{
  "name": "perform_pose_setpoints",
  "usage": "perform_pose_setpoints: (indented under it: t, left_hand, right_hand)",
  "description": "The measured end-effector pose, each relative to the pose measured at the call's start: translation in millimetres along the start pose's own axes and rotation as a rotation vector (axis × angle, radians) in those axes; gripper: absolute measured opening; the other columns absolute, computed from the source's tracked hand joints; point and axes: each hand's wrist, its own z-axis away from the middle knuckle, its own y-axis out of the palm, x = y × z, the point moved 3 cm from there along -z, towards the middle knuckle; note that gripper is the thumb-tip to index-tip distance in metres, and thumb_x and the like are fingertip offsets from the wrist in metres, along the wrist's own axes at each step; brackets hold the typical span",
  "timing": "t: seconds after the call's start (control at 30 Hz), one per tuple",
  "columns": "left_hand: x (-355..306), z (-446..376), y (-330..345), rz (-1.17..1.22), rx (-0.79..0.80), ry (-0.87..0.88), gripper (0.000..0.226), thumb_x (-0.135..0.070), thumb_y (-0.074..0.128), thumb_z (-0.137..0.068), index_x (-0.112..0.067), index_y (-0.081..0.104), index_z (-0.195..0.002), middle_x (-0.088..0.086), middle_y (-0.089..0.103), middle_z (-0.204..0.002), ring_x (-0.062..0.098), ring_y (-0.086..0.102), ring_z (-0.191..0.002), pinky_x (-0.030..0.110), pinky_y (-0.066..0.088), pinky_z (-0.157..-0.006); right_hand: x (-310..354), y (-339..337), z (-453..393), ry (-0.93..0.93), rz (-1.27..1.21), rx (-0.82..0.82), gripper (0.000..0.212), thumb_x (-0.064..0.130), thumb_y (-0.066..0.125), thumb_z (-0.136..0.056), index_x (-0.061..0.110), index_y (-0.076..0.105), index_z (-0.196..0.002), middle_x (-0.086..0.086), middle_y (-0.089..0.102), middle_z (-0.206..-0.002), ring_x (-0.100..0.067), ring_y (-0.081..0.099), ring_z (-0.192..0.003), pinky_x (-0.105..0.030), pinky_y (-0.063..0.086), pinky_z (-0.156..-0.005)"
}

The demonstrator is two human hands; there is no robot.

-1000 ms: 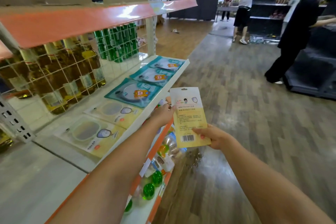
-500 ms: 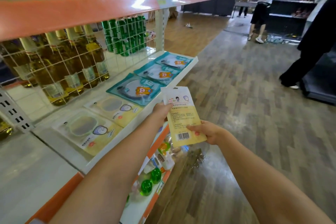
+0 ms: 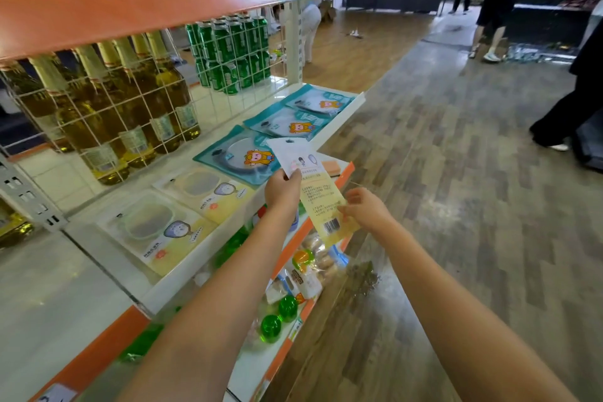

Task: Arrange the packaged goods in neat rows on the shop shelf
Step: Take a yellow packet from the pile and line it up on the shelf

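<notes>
We are holding one yellow packet (image 3: 321,192) upright, back side towards us, just off the front edge of the white shelf (image 3: 208,266). Our left hand (image 3: 283,188) is pinching its upper left part, and our right hand (image 3: 363,209) is pinching its lower right edge. Five flat packets are lying in one row along the shelf: two yellow packets (image 3: 169,228) nearer us and three teal packets (image 3: 241,157) running towards the far end. Behind the wire grid (image 3: 130,108) bottles (image 3: 146,98) and green cans (image 3: 233,52) are standing.
</notes>
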Motion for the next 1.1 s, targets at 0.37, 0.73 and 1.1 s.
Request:
perform_pose_setpoints:
  t: [0.37, 0.73, 1.1]
  left_hand:
    - [8.1, 14.9, -0.3, 0.327, -0.041, -0.14, 0.027, -0.011, 0.049, -0.094, -0.006, 0.048, -0.12, 0.014, 0.064, -0.108, 0.025, 0.066, -0.085, 0.027, 0.055, -0.058]
    - [-1.7, 22.9, -10.0, 0.082, 0.059, 0.094, 0.025, -0.043, 0.045, -0.097, -0.02, 0.048, -0.104, -0.001, 0.06, -0.104, 0.02, 0.061, -0.101, 0.037, 0.051, -0.089]
    - [31.8, 15.4, -15.3, 0.186, 0.088, -0.208, 0.046, -0.04, 0.052, -0.094, -0.011, 0.049, -0.129, 0.009, 0.055, -0.123, 0.027, 0.055, -0.113, 0.043, 0.048, -0.096]
  right_hand:
    - [30.2, 35.8, 30.7, -0.319, 0.613, -0.083, 0.052, 0.01, 0.053, -0.092, 0.014, 0.036, -0.141, -0.008, 0.048, -0.137, -0.026, 0.05, -0.12, -0.037, 0.049, -0.089]
    - [27.9, 15.0, 21.2, -0.259, 0.393, -0.251, 0.029, 0.007, 0.043, -0.095, 0.019, 0.064, -0.109, -0.008, 0.065, -0.096, -0.027, 0.06, -0.084, -0.036, 0.051, -0.071]
    - [5.6, 17.2, 16.9, 0.018, -0.395, 0.123, 0.011, 0.006, 0.055, -0.093, 0.01, 0.064, -0.097, -0.013, 0.067, -0.1, -0.024, 0.062, -0.087, -0.044, 0.051, -0.087]
